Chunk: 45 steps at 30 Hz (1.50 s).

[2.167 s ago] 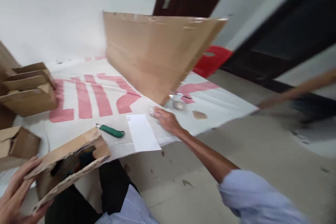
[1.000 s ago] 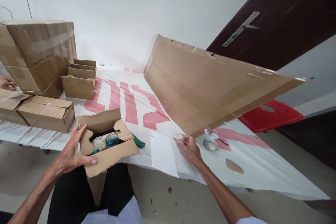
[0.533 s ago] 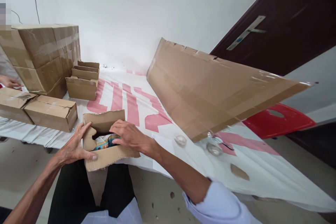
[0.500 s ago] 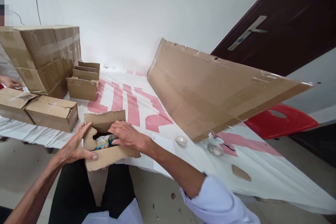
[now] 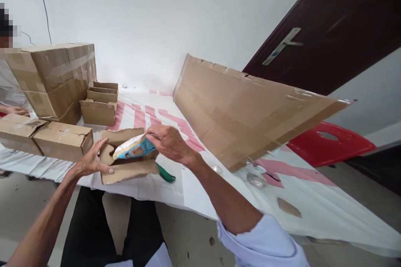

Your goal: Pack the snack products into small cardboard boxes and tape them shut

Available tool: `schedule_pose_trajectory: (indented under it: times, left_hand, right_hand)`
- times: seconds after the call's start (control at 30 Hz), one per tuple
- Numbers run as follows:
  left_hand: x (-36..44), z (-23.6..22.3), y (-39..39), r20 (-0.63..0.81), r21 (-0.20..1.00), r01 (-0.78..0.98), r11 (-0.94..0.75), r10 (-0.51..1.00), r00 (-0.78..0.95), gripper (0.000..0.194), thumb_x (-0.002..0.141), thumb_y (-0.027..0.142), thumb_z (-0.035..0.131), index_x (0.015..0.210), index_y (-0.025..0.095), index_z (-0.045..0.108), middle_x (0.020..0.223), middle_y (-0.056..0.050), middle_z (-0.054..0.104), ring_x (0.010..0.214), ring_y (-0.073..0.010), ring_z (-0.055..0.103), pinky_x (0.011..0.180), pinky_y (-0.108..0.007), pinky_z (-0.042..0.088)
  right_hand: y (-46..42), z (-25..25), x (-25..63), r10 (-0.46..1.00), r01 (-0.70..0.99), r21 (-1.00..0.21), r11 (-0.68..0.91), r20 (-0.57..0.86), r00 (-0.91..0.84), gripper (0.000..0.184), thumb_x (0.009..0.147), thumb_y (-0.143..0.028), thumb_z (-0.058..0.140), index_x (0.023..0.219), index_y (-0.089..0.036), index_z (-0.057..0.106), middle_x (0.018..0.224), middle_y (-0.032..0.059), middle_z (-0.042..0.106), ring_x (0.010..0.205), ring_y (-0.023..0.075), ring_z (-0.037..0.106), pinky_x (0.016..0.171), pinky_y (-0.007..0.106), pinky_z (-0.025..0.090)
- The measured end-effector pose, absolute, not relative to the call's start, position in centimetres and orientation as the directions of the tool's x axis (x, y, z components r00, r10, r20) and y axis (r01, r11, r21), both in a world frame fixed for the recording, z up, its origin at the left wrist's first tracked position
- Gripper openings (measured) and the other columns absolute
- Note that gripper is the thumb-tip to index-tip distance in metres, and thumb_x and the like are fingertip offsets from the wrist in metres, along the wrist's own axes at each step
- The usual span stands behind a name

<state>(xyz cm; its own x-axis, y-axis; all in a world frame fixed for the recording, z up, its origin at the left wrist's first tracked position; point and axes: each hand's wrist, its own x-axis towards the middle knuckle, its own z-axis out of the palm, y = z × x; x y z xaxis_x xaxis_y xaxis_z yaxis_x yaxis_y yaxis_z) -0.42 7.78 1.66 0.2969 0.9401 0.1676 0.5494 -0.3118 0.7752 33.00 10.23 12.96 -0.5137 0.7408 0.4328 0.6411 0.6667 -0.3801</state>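
An opened cardboard box stands at the table's front edge with its flaps up. My left hand grips its left end, fingers over the back side and thumb on the front flap. My right hand pinches the right end of a blue and white plastic pouch with a printed label. The pouch lies tilted, its right end raised above the box and its left end down between the flaps. A green curved handle shows just right of the box; whatever it belongs to is hidden.
Two closed cartons stand left, before a taped stack of boxes and open boxes. A large cardboard sheet leans at the right. Small clear-wrapped items lie near a red chair. Another person's hand is far left.
My right hand has risen and moved right, lifting the pouch's end out of the box. The green handle has come into view. My left hand stays on the box.
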Motion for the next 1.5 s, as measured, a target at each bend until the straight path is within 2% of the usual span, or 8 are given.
schedule_pose_trajectory:
  times: [0.17,0.3,0.53,0.73,0.83,1.0,1.3,1.5]
  left_hand:
    - [-1.3,2.2,12.9,0.244,0.760,0.585,-0.284,0.958,0.148,0.130,0.053,0.069,0.093,0.161,0.017,0.044,0.161,-0.022,0.044,0.148,-0.0458,0.047,0.124,-0.058,0.040]
    - [-0.6,3.9,15.2,0.361,0.734,0.613,-0.292,0.932,0.011,0.112,0.056,0.070,0.088,0.147,0.015,0.056,0.155,-0.021,0.050,0.145,-0.0439,0.048,0.124,-0.059,0.038]
    - [2.8,6.7,9.1,0.520,0.734,0.604,-0.311,0.830,-0.204,0.054,0.095,0.061,0.058,0.124,0.017,0.070,0.142,-0.017,0.061,0.131,-0.0334,0.061,0.109,-0.046,0.050]
    - [6.7,5.5,2.1,0.202,0.978,0.043,-0.203,0.979,0.035,0.067,0.066,0.063,0.092,0.112,0.018,0.076,0.105,-0.009,0.078,0.098,-0.0301,0.072,0.084,-0.037,0.059]
    - [7.5,4.9,1.8,0.150,0.985,-0.086,-0.152,0.988,-0.034,0.059,0.069,0.064,0.090,0.103,0.018,0.076,0.094,-0.006,0.078,0.083,-0.0242,0.072,0.076,-0.034,0.059]
    - [7.1,4.0,2.6,0.169,0.964,-0.168,-0.207,0.962,-0.215,0.064,0.073,0.067,0.087,0.116,0.021,0.074,0.100,-0.004,0.078,0.090,-0.0202,0.072,0.081,-0.028,0.058]
    - [6.1,-2.8,2.6,-0.182,0.974,-0.176,0.145,0.959,-0.219,0.069,0.050,0.071,0.094,0.083,0.015,0.070,0.068,0.000,0.065,0.060,-0.0152,0.060,0.054,-0.029,0.056]
    - [5.4,-4.9,3.2,-0.277,0.954,-0.188,0.234,0.927,-0.252,0.059,0.055,0.063,0.093,0.076,0.016,0.065,0.065,0.001,0.061,0.061,-0.0152,0.060,0.056,-0.029,0.058]
  right_hand:
    - [11.7,14.9,35.8,0.836,0.414,-0.740,0.530,0.374,-0.402,0.029,0.092,-0.041,0.059,0.077,-0.018,0.069,0.073,0.0005,0.065,0.068,0.0148,0.055,0.064,0.028,0.042]
    - [11.9,14.4,36.2,0.870,0.273,-0.865,0.421,0.301,-0.390,0.034,0.083,-0.049,0.069,0.077,-0.016,0.072,0.070,-0.0007,0.062,0.063,0.0122,0.051,0.059,0.026,0.040]
    - [10.9,11.3,35.8,0.896,0.134,-0.951,0.278,0.206,-0.394,0.040,0.074,-0.053,0.082,0.067,-0.015,0.071,0.058,-0.0029,0.053,0.052,0.0085,0.044,0.048,0.022,0.031]
    - [9.4,8.9,34.5,0.884,0.074,-0.986,0.147,0.098,-0.457,0.047,0.072,-0.059,0.085,0.065,-0.016,0.069,0.054,-0.0053,0.048,0.048,0.0066,0.037,0.046,0.021,0.026]
    - [8.4,8.1,33.9,0.897,-0.072,-0.995,0.073,0.097,-0.432,0.054,0.075,-0.070,0.081,0.075,-0.017,0.070,0.063,-0.0027,0.058,0.054,0.0095,0.048,0.050,0.022,0.037]
    - [7.0,4.6,32.7,0.907,-0.299,-0.954,-0.009,0.118,-0.403,0.068,0.068,-0.075,0.085,0.107,-0.021,0.071,0.090,0.0042,0.074,0.082,0.0205,0.070,0.071,0.032,0.059]
    - [6.3,-6.0,29.2,0.965,-0.293,-0.924,-0.247,-0.206,-0.164,0.059,0.053,-0.064,0.095,0.077,-0.020,0.065,0.071,0.0007,0.067,0.065,0.0169,0.064,0.058,0.033,0.063]
    - [6.3,-8.2,28.8,0.957,-0.285,-0.914,-0.290,-0.270,-0.109,0.058,0.050,-0.061,0.095,0.067,-0.022,0.056,0.056,-0.0052,0.054,0.056,0.0137,0.057,0.055,0.032,0.062]
